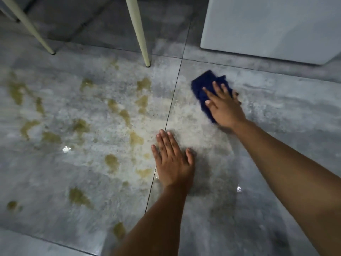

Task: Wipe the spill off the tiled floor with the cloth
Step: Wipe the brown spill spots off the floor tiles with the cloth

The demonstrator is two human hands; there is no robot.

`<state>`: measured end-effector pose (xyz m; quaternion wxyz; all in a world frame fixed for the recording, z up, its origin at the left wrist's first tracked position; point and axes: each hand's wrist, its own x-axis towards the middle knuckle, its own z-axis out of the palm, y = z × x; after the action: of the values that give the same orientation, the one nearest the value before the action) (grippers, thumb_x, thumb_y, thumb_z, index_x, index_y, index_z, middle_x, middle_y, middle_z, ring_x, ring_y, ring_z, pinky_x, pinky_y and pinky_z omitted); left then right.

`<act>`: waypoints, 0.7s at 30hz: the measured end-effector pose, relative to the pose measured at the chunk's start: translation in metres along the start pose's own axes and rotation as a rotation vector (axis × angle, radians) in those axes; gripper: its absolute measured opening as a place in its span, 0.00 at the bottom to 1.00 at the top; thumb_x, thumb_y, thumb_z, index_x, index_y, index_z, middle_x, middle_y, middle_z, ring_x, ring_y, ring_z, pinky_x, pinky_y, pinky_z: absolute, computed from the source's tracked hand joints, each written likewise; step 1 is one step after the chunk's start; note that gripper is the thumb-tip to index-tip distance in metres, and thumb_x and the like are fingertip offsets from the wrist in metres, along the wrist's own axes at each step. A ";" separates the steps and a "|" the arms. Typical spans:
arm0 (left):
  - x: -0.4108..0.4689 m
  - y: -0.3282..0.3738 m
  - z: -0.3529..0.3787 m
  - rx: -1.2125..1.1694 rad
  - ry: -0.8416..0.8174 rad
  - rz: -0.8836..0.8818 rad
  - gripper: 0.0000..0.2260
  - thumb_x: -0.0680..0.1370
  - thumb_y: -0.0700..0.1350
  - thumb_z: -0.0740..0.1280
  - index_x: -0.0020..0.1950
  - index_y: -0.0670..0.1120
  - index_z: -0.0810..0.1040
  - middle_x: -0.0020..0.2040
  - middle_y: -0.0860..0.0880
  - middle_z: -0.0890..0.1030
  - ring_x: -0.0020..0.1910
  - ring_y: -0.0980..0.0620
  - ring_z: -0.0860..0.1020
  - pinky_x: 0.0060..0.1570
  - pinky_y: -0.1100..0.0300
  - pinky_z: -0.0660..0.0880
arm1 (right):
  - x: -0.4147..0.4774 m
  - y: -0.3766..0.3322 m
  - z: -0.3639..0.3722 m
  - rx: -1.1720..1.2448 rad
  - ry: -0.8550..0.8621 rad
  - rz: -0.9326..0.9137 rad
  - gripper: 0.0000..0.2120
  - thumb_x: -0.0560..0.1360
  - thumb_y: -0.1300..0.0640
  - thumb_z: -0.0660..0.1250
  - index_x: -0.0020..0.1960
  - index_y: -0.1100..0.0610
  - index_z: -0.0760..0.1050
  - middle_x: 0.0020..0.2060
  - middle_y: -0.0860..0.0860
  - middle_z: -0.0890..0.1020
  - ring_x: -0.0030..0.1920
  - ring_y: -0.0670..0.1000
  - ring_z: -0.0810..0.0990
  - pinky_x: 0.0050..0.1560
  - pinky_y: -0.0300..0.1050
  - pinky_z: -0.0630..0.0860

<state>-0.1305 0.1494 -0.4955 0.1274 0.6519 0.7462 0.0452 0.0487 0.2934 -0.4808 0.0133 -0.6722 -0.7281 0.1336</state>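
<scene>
The cloth (203,84), dark blue and bunched, lies on the tiled floor (286,111) at the far right. The right hand (226,108) presses it down with fingers (217,88) straight and spread. The spill (142,102), in yellowish blotches, covers the left tile. The left hand (173,161) rests flat on the floor near the grout line, its fingers straight and holding nothing.

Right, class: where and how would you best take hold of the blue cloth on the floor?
Pinch the bunched far end of the blue cloth from above. It lies crumpled on the tiled floor, the right hand presses flat on its near part, and only that end stands free.
</scene>
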 end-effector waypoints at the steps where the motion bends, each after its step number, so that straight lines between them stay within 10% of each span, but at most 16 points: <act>1: 0.003 0.000 0.000 0.008 -0.016 -0.004 0.33 0.76 0.55 0.50 0.76 0.35 0.56 0.76 0.37 0.57 0.76 0.41 0.54 0.73 0.43 0.49 | -0.010 0.011 0.001 0.012 0.011 0.037 0.23 0.83 0.47 0.49 0.77 0.44 0.53 0.78 0.51 0.51 0.78 0.55 0.47 0.75 0.57 0.42; 9: 0.022 -0.008 -0.020 0.057 -0.002 0.068 0.34 0.75 0.53 0.51 0.77 0.37 0.47 0.78 0.39 0.47 0.77 0.44 0.43 0.73 0.47 0.38 | -0.014 -0.080 0.010 0.004 -0.097 -0.229 0.23 0.82 0.44 0.46 0.77 0.41 0.51 0.78 0.47 0.49 0.78 0.52 0.44 0.74 0.55 0.37; 12: 0.047 0.001 -0.020 0.026 -0.020 0.126 0.34 0.78 0.54 0.49 0.76 0.41 0.35 0.77 0.43 0.35 0.75 0.49 0.31 0.73 0.49 0.32 | 0.035 -0.077 0.004 0.030 -0.004 -0.129 0.23 0.83 0.46 0.46 0.77 0.42 0.53 0.78 0.48 0.50 0.78 0.53 0.46 0.75 0.56 0.40; 21: 0.041 0.013 0.004 -0.027 0.013 0.154 0.35 0.74 0.54 0.46 0.77 0.39 0.45 0.78 0.40 0.45 0.77 0.46 0.42 0.74 0.47 0.39 | -0.058 0.029 0.014 0.075 0.143 0.517 0.25 0.82 0.43 0.45 0.78 0.46 0.52 0.78 0.53 0.50 0.77 0.56 0.47 0.75 0.61 0.44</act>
<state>-0.1219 0.1917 -0.5016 0.1277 0.7052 0.6939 0.0691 0.0794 0.2361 -0.4913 0.0550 -0.8424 -0.5242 0.1117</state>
